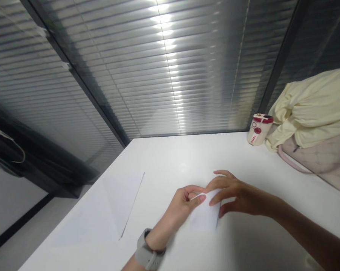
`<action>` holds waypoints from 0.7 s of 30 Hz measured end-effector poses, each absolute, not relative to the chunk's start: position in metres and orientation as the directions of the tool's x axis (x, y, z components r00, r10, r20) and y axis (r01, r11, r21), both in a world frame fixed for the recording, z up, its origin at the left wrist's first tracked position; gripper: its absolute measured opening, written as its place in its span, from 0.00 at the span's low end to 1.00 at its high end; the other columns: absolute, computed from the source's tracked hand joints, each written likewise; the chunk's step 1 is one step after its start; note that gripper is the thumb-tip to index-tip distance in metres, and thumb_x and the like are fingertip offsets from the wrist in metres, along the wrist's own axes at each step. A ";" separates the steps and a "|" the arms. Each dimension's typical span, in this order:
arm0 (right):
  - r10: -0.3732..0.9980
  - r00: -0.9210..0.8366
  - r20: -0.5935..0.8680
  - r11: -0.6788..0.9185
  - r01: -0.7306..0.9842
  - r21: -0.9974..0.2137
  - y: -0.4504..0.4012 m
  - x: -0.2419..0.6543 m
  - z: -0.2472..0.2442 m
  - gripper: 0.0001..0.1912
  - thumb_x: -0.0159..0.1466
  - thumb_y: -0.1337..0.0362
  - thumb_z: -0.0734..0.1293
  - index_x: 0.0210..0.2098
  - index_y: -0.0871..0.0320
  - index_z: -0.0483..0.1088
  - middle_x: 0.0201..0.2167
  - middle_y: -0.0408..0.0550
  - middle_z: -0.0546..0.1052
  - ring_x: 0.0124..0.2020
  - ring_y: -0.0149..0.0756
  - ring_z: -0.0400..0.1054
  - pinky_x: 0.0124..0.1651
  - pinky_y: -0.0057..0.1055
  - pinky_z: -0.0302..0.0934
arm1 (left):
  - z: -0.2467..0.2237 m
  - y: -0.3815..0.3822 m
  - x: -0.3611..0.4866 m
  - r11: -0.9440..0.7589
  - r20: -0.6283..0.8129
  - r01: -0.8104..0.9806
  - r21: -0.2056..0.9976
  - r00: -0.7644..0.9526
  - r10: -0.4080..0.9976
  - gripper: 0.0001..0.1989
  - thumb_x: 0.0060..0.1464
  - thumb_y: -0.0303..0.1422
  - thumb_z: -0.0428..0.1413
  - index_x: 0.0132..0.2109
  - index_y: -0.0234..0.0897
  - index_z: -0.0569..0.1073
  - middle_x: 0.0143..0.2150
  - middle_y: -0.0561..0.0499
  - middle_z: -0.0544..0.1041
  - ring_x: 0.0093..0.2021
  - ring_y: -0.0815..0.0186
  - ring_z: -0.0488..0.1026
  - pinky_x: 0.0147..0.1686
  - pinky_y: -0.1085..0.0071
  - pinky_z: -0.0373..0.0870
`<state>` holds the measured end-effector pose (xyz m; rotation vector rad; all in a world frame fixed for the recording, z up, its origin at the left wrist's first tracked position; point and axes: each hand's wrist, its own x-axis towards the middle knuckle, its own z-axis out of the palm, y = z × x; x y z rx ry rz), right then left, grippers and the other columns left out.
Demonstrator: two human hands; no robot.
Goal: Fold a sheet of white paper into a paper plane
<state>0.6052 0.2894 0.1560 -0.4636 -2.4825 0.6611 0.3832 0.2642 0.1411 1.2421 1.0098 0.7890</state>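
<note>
A small folded piece of white paper (205, 218) lies between my two hands over the white table. My left hand (187, 199), with a grey watch (147, 250) on its wrist, pinches the paper's upper left part between thumb and fingers. From the right, my right hand (232, 192) touches the paper's top edge with bent fingers. Its thumb is by the paper's right edge and one finger is lifted away. Whether the right fingers grip the paper or only press on it is hard to see.
A larger creased sheet of white paper (102, 210) lies on the table (170, 158) at the left. Far right stand a cream cup-shaped container with a red lid band (259, 130) and a pink bag (325, 160), with a pale yellow cloth (314, 105) over it. Blinds (147, 75) rise behind the table.
</note>
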 end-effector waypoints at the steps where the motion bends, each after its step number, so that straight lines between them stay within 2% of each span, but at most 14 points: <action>1: 0.453 -0.793 0.407 0.796 0.155 -0.585 0.290 0.604 0.154 0.11 0.58 0.64 0.72 0.41 0.52 0.74 0.48 0.48 0.75 0.50 0.38 0.68 0.61 0.43 0.51 | 0.141 0.264 0.384 0.161 -0.166 0.043 0.986 0.369 0.915 0.19 0.48 0.45 0.62 0.40 0.34 0.74 0.18 0.56 0.69 0.17 0.73 0.59 0.17 0.76 0.48; 3: 0.482 -0.773 0.412 0.736 0.102 -0.669 0.292 0.604 0.150 0.13 0.58 0.64 0.72 0.43 0.54 0.74 0.49 0.51 0.74 0.49 0.37 0.68 0.53 0.36 0.61 | 0.141 0.263 0.385 0.117 -0.131 0.059 0.991 0.357 0.925 0.16 0.49 0.44 0.62 0.38 0.36 0.71 0.20 0.56 0.71 0.16 0.72 0.60 0.16 0.77 0.48; 5: 0.497 -0.764 0.411 0.701 0.074 -0.709 0.293 0.604 0.148 0.12 0.59 0.64 0.71 0.43 0.54 0.74 0.49 0.52 0.74 0.48 0.37 0.69 0.48 0.32 0.65 | 0.143 0.261 0.387 0.050 -0.082 0.106 0.993 0.324 0.943 0.15 0.50 0.42 0.61 0.37 0.37 0.69 0.24 0.53 0.75 0.18 0.72 0.62 0.17 0.76 0.50; 8: 0.491 -0.738 0.462 0.736 0.069 -0.673 0.294 0.604 0.145 0.11 0.62 0.65 0.69 0.45 0.55 0.72 0.46 0.52 0.75 0.47 0.37 0.69 0.49 0.34 0.64 | 0.147 0.258 0.387 -0.004 -0.034 0.137 0.991 0.273 0.961 0.16 0.52 0.43 0.60 0.43 0.38 0.69 0.30 0.52 0.77 0.20 0.72 0.63 0.18 0.76 0.52; 11: 0.502 -0.682 0.531 0.794 0.121 -0.596 0.295 0.603 0.145 0.12 0.65 0.66 0.65 0.49 0.55 0.70 0.44 0.52 0.76 0.45 0.38 0.69 0.48 0.36 0.64 | 0.150 0.258 0.385 0.046 -0.028 -0.049 0.998 0.310 0.950 0.21 0.56 0.46 0.55 0.52 0.41 0.66 0.36 0.50 0.77 0.26 0.68 0.69 0.23 0.75 0.60; 14: 0.551 -0.585 0.595 0.811 0.208 -0.547 0.297 0.602 0.143 0.12 0.66 0.65 0.64 0.49 0.55 0.69 0.41 0.51 0.76 0.43 0.38 0.69 0.45 0.36 0.65 | 0.149 0.261 0.385 0.028 0.055 -0.223 0.974 0.357 0.933 0.31 0.44 0.41 0.66 0.54 0.44 0.63 0.45 0.48 0.76 0.40 0.62 0.74 0.35 0.70 0.68; 16: 0.588 -0.511 0.627 0.802 0.267 -0.534 0.298 0.601 0.140 0.13 0.66 0.64 0.64 0.50 0.56 0.70 0.39 0.51 0.75 0.41 0.39 0.69 0.43 0.35 0.66 | 0.148 0.263 0.387 -0.024 0.086 -0.208 0.978 0.295 0.952 0.33 0.38 0.32 0.70 0.52 0.43 0.65 0.46 0.49 0.75 0.42 0.61 0.73 0.39 0.70 0.68; 18: 0.606 -0.467 0.644 0.794 0.308 -0.524 0.298 0.599 0.136 0.13 0.66 0.64 0.63 0.50 0.56 0.70 0.38 0.51 0.74 0.39 0.38 0.68 0.40 0.34 0.67 | 0.146 0.263 0.389 -0.051 0.084 -0.153 0.987 0.216 0.973 0.27 0.42 0.29 0.67 0.49 0.41 0.67 0.43 0.50 0.76 0.40 0.63 0.74 0.38 0.71 0.67; 21: 0.598 -0.440 0.670 0.801 0.353 -0.483 0.298 0.595 0.130 0.13 0.66 0.65 0.63 0.50 0.55 0.71 0.38 0.51 0.73 0.38 0.37 0.68 0.38 0.33 0.67 | 0.145 0.263 0.392 -0.078 0.100 -0.135 0.988 0.161 0.982 0.18 0.47 0.30 0.64 0.45 0.39 0.69 0.38 0.50 0.78 0.37 0.64 0.74 0.35 0.72 0.67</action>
